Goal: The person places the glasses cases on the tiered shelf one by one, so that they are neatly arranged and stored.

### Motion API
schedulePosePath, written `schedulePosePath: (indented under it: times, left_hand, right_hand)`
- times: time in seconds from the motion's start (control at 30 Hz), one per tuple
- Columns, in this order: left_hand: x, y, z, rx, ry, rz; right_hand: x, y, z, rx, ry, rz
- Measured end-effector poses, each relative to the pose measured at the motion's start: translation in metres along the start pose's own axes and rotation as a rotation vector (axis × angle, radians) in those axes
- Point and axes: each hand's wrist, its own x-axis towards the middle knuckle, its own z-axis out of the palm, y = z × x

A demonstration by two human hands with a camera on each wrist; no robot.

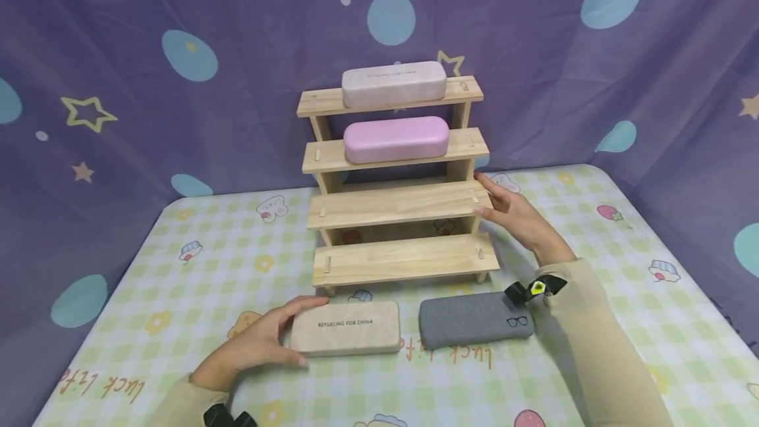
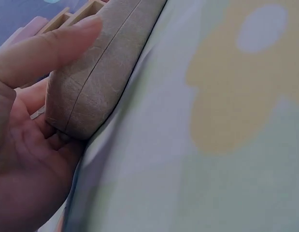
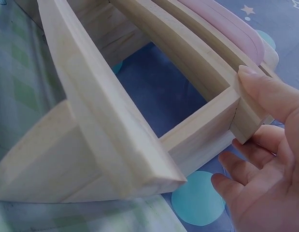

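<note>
Pale sleeves [image 1: 611,341] show at the near edge, and beyond the left one the left hand [image 1: 267,341] grasps the beige case [image 1: 345,335] by its left end, thumb at the near side and fingers round the far side. That case lies on the checked tablecloth [image 1: 154,269], in front of the wooden rack [image 1: 403,262], its top printed REFUELING FOR CHINA in dark capitals. From the left wrist its end shows close up against the hand, with a thin seam running along the side (the thumb hides a little of it). Just to its right, not touching, lies the grey case [image 1: 468,321], with a small outline of spectacles at its near right corner. The right hand [image 1: 522,219] grasps the right end of the rack's second step from the bottom, thumb to the near side, a finger behind, the remaining fingers loosely bent. Four steps make up the rack, rising toward the far side; the pink case [image 1: 396,140] rests on the second from the top, and the whitish case [image 1: 394,87], faintly lettered, on the top one. Black devices [image 1: 519,293] sit at both wrists. Past the table's far edge hangs the purple curtain [image 1: 267,38], scattered with stars and light-blue ovals
</note>
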Motion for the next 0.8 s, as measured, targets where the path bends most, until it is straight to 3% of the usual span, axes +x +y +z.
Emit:
schedulePosePath:
  times: [0.23, 0.47, 0.8]
  left_hand:
    - [-0.0016, 0.0017, 0.0038, 0.095, 0.039, -0.064]
    - [0.0007, 0.0005, 0.0048, 0.090, 0.053, -0.044]
    - [0.0004, 0.0047, 0.0069, 0.226, 0.148, -0.096]
  right_hand:
    - [0.0004, 0.0003, -0.0001, 0.000, 0.003, 0.001]
    - [-0.0002, -0.0002, 0.0001, 0.001, 0.006, 0.005]
    - [-0.0001, -0.0005, 0.0001, 0.008, -0.007, -0.003]
